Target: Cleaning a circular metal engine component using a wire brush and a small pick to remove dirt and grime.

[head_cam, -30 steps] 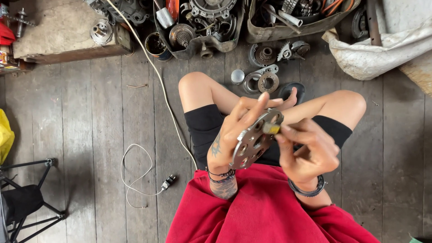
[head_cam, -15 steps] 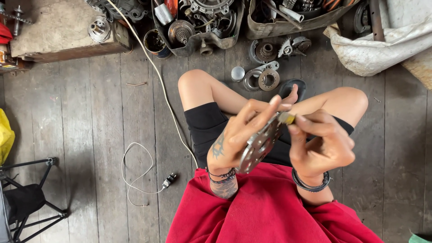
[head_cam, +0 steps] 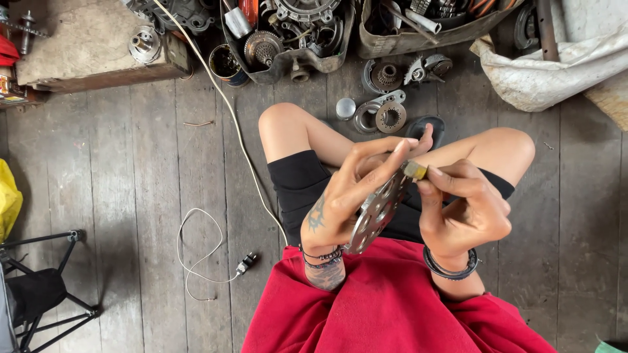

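Note:
I sit cross-legged on a wooden floor. My left hand point(head_cam: 353, 196) grips a round metal plate with holes point(head_cam: 375, 210), held edge-on and tilted above my lap. My right hand point(head_cam: 466, 210) pinches a small yellowish-grey block point(head_cam: 415, 170) between thumb and fingers and presses it against the plate's upper rim. Both wrists wear dark bracelets.
Metal rings and gears point(head_cam: 384, 116) lie on the floor past my knees. Bins of engine parts point(head_cam: 288, 33) line the far edge. A white cable with a plug point(head_cam: 226, 131) runs down the left. A white sack point(head_cam: 549, 65) sits far right, a black stand point(head_cam: 46, 294) lower left.
Both hands have shifted slightly right and up with the plate. The right hand now holds the small block at the plate's top rim instead of lower against its face.

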